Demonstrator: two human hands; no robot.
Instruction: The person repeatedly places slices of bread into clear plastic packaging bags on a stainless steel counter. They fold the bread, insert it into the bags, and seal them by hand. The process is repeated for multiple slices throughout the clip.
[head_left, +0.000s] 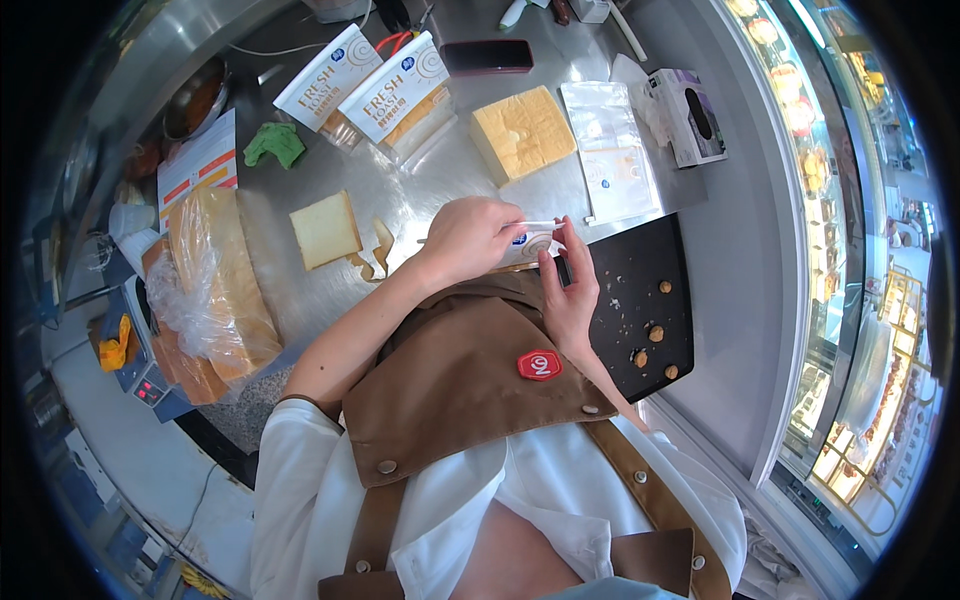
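Observation:
Close to my apron, a printed bread bag (535, 244) is held at its folded white top edge between both hands. My left hand (466, 238) pinches one end of that edge, and its fingers are partly hidden under the palm. At the other end, the thumb and fingers of my right hand (570, 289) grip the bag. My apron hides the bag's lower part. Beyond the hands sits a block of bread (523, 135). Flat printed bags (611, 169) lie to its right. Left of my left hand are a bread slice (326, 230) and crust scraps (381, 247).
Two packed toast bags (397, 94) stand at the back, near a phone (487, 56) and a green cloth (274, 145). Bagged loaves (221, 285) lie at left beside a scale (148, 386). At right are a tissue box (688, 118) and a black tray (637, 300) with several small brown pieces.

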